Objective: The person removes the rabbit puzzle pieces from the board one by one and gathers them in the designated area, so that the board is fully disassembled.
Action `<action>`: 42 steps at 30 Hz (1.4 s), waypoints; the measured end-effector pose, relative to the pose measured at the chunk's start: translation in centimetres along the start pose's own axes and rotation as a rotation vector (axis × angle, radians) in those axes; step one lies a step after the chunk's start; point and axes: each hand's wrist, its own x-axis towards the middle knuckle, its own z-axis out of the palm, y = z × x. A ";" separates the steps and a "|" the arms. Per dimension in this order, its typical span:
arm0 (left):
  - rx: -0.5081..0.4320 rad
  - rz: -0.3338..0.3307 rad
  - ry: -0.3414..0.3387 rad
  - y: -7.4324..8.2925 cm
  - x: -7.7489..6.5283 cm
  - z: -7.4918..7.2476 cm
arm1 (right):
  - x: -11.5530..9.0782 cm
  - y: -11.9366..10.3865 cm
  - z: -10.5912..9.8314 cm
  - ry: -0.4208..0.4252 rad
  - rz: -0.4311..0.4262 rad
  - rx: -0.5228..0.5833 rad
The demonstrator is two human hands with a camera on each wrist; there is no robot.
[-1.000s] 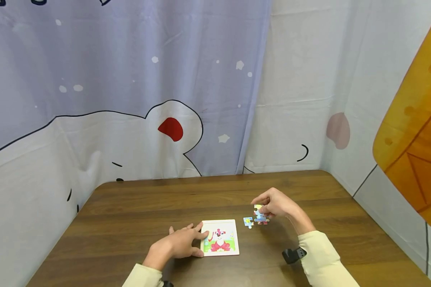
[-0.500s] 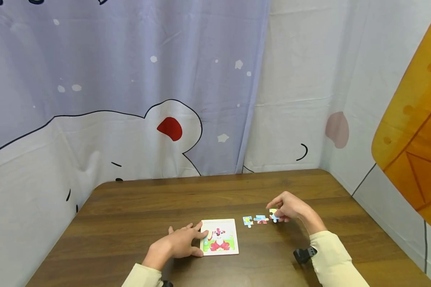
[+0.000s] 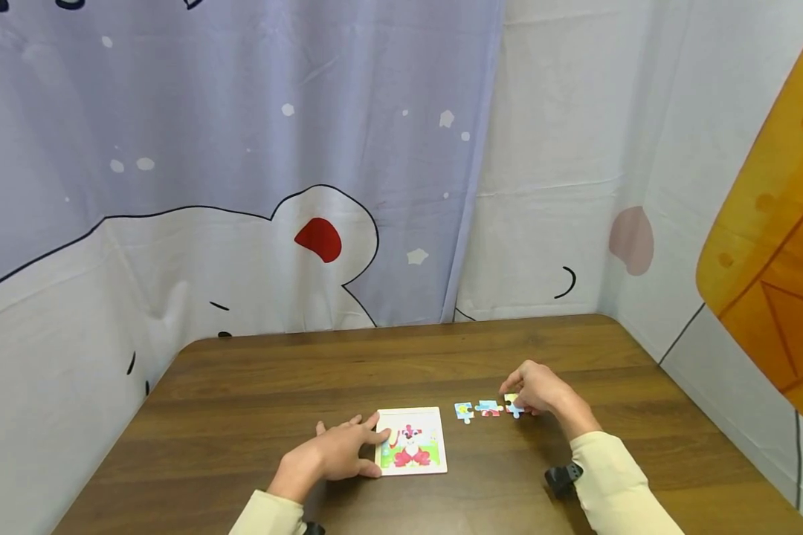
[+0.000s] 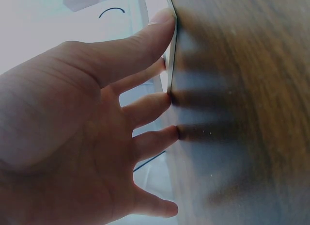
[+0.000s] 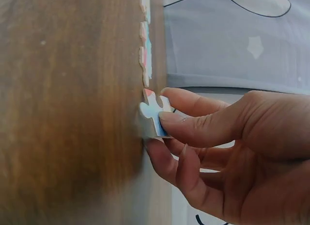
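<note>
Blue piece (image 5: 153, 112), pinched by right hand (image 3: 538, 390), moved rightward; left hand (image 3: 334, 452) splayed, touching board (image 3: 427, 422).

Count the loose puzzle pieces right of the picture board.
3: the left piece and the middle piece lie on the table; the third piece is pinched by the right hand, which may hide others.

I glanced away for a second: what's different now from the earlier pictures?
The right hand has carried its pinched puzzle piece rightward, from over the middle piece to the right end of the row, and apparently lowered it slightly. It has not let go. The left hand stays at the left edge of the puzzle board; the middle piece and left piece look unmoved.
</note>
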 end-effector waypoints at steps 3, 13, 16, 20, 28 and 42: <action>-0.002 -0.001 -0.002 0.0 0.0 0.1 | 0.0 -0.1 0.1 -0.003 -0.003 -0.037; 0.005 -0.005 -0.009 -0.1 0.1 0.1 | 0.2 0.2 0.2 -0.003 -0.003 -0.063; 0.004 -0.003 -0.007 -0.1 0.0 0.1 | 0.2 0.1 0.3 0.002 0.005 -0.070; 0.005 0.000 -0.003 -0.1 0.1 0.1 | 0.3 0.1 0.2 0.003 0.016 -0.072; 0.004 -0.002 -0.004 -0.2 0.0 0.2 | 0.4 0.1 0.3 -0.003 0.016 -0.086; 0.008 0.011 0.011 -0.2 0.1 0.1 | -0.5 -1.6 -0.9 0.024 -0.090 -0.030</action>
